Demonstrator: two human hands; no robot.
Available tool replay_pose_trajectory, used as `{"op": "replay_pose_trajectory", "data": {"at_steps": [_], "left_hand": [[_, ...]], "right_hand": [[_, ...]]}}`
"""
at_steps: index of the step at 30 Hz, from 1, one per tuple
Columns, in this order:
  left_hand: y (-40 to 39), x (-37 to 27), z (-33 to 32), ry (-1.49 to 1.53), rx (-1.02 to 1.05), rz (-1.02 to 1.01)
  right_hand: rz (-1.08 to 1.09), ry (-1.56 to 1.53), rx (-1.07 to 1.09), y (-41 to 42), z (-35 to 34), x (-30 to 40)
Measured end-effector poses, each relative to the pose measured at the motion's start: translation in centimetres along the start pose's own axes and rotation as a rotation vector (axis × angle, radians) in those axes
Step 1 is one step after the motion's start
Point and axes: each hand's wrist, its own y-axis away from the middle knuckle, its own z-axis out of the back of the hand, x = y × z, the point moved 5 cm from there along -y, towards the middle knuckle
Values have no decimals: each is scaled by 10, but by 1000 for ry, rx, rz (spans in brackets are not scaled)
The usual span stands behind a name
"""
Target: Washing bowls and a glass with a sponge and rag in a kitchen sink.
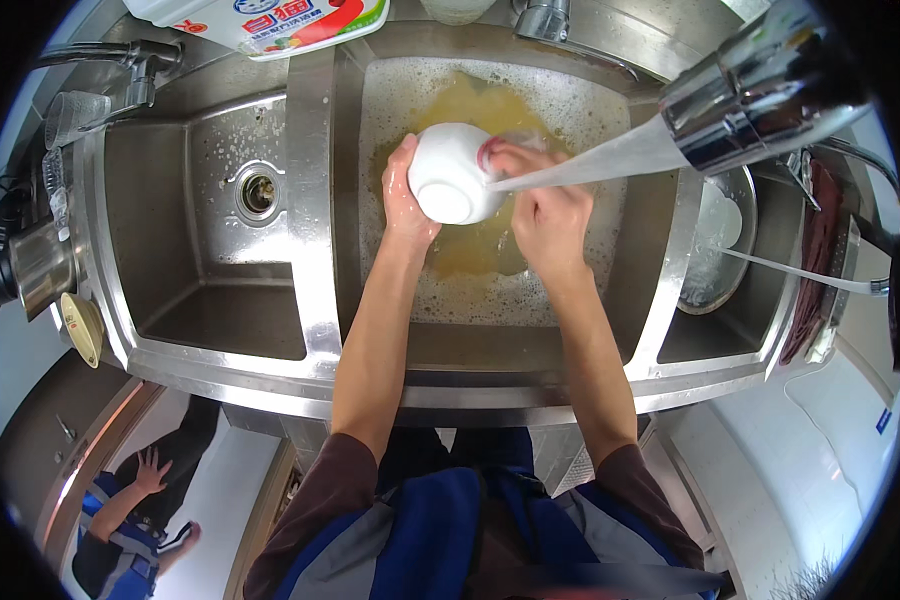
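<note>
A white bowl (454, 169) is tilted over the middle sink basin (487, 341), its foot ring turned towards me. My left hand (405, 191) grips it by its left side, thumb up along the wall. On the bowl's right, my right hand (547, 202) is curled around a blurred reddish and pale cloth (487, 154), pressed near the rim. Its exact kind cannot be made out. A stream of water (592, 161) runs from a chrome faucet head (750, 97) and meets the bowl's right side. Beneath both hands lies cloudy yellowish water (465, 259) ringed by foam (390, 82).
The left basin (157, 225) has a drain (257, 193) with scraps. In the right basin, water runs into a metal bowl (754, 225). A detergent jug (270, 22) stands behind; a yellowish bowl (82, 330) sits at the left edge. Another person (131, 517) is at lower left.
</note>
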Motion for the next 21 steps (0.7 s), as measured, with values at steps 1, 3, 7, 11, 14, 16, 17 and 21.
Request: {"op": "replay_pose_trajectory", "data": {"at_steps": [1, 3, 7, 11, 14, 16, 17, 21], "left_hand": [[1, -1, -4, 0, 2, -2], [9, 2, -6, 60, -128, 11], [13, 0, -15, 120, -64, 36], [7, 2, -8, 39, 13, 29], [10, -4, -7, -78, 24, -5], [6, -8, -1, -98, -6, -43], [4, -9, 2, -101, 5, -65], [18, -8, -13, 74, -30, -24]], "right_hand": [[2, 0, -1, 4, 2, 1], [-21, 28, 28, 17, 8, 6], [-66, 7, 54, 12, 19, 5], [-75, -20, -50, 4, 19, 6], [-14, 57, -4, 7, 18, 13], [40, 82, -1, 13, 18, 16], [22, 63, 60, 20, 18, 18], [-72, 19, 30, 36, 26, 19]]}}
